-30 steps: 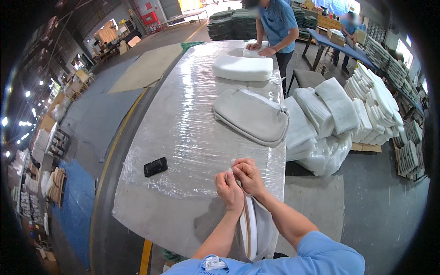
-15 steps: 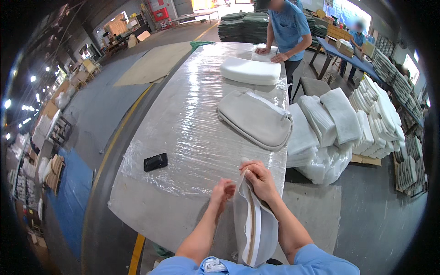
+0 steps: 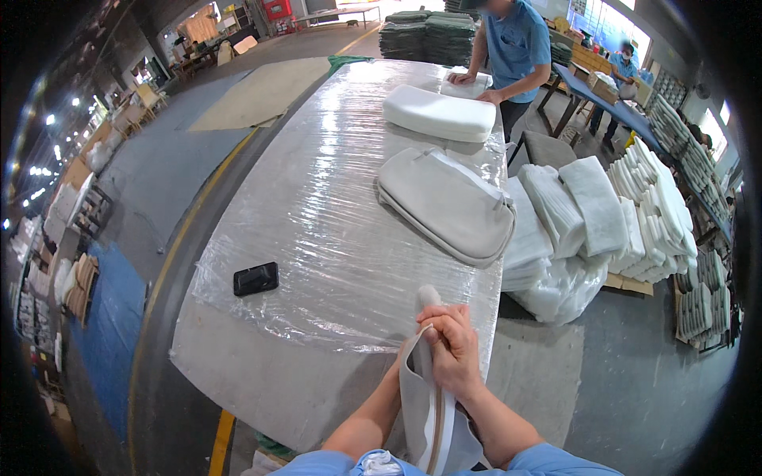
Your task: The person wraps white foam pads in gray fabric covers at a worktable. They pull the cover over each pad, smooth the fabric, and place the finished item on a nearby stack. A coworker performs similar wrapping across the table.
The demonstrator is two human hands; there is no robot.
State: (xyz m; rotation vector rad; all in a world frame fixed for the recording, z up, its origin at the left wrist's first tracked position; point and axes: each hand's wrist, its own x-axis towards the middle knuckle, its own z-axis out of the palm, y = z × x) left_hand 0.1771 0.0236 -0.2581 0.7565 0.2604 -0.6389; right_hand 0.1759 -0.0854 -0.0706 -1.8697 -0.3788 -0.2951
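Head view: grey cover (image 3: 417, 401) (brown-striped) runs bodyward from right grip (image 3: 454, 347).

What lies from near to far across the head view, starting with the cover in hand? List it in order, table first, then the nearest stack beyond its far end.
Held cover → phone → grey cover → white pad → dark stack.

Glare (on plastic film (image 3: 317, 238)), darkened corners
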